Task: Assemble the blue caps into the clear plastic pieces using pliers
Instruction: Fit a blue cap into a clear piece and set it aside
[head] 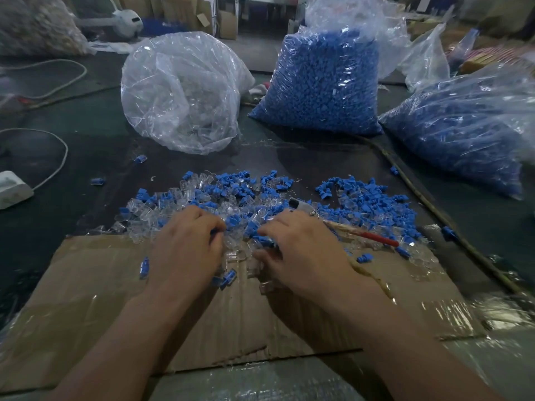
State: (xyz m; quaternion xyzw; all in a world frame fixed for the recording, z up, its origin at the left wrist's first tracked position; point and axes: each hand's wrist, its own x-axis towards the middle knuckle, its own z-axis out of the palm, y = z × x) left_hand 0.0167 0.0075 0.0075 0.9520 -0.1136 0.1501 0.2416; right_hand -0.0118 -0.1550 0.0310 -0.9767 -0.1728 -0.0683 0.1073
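A loose heap of blue caps (373, 204) mixed with clear plastic pieces (188, 195) lies on the dark table just beyond a flattened cardboard sheet (95, 287). My left hand (185, 247) rests palm down on the heap's near edge, its fingers curled, with a blue cap (213, 230) showing between thumb and fingertips. My right hand (301, 250) hovers palm down beside it, with loosely bent fingers touching caps and clear pieces and the thumb spread apart. Red-handled pliers (367, 235) lie on the heap to the right of my right hand, untouched.
A clear bag of clear pieces (179, 91) stands behind the heap. Two bags of blue caps (321, 82) (463, 125) stand at the back right. A white power strip (11, 188) with a cable lies at the left edge. Stray caps (228, 277) dot the cardboard.
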